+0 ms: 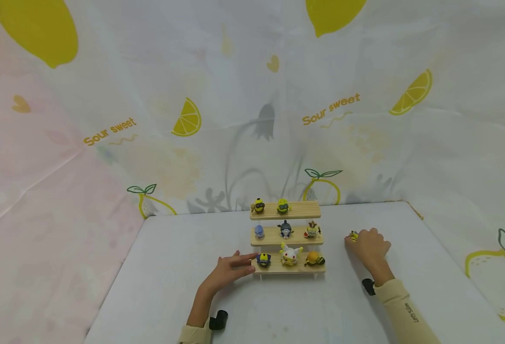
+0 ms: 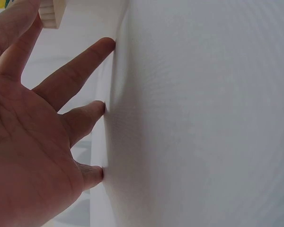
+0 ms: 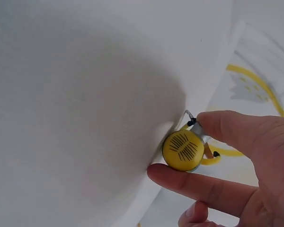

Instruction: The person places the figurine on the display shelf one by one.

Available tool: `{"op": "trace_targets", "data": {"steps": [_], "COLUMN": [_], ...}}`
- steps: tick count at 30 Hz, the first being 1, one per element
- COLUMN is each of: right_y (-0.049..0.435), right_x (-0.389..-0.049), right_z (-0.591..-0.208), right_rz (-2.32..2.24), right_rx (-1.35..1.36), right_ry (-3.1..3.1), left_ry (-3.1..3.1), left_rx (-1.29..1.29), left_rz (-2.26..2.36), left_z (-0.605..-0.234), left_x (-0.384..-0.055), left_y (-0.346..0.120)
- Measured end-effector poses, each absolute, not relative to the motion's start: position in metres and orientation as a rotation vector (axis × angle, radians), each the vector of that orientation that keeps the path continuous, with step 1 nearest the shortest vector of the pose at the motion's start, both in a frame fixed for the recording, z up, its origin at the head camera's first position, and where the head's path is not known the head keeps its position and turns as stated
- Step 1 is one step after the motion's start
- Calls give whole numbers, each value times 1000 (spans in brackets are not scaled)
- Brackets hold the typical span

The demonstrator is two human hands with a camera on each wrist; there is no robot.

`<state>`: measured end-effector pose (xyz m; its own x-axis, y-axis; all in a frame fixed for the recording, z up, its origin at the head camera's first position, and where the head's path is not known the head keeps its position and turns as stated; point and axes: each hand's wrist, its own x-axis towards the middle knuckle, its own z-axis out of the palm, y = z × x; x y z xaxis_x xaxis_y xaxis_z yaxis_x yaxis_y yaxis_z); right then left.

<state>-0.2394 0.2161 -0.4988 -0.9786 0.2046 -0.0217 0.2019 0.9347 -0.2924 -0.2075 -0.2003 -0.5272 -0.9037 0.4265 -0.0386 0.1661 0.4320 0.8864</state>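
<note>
My right hand [image 1: 369, 249] pinches a yellow minion figurine [image 3: 182, 150] between thumb and index finger, low at the table to the right of the shelf. In the right wrist view its round head shows thin black hair lines, and a black-gloved arm sticks out. My left hand [image 1: 228, 273] has its fingers extended at the left end of the three-tier wooden display shelf [image 1: 287, 270]. In the left wrist view, several fingertips rest on the white tabletop [image 2: 203, 118], near the shelf's wooden corner [image 2: 51, 14]. A dark-purple-and-yellow figurine [image 1: 263, 259] stands beside those fingers.
On the bottom tier are also a white figurine [image 1: 289, 256] and an orange-yellow one [image 1: 314, 258]. Three figurines, one of them blue [image 1: 258, 231], stand on the middle tier. Two yellow ones [image 1: 282, 206] occupy the top tier's left and middle. A lemon-print cloth [image 1: 244, 95] hangs behind.
</note>
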Motion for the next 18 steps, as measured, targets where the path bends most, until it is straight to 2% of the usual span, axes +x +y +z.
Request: {"op": "trace_targets", "data": {"steps": [10,18], "right_y": [228,229], "right_x": [-236,-233], "right_z": [-511,-508], "right_rz": [527,643], "right_rx": [-260,-228], "right_ry": [-2959,-2800], "left_ry": [2441,2439], "left_rx": [512,510], "left_rz": [1457,1457], "left_z": [-530,-532], "left_x": [-209,-210], "left_y": [-201,-202]}}
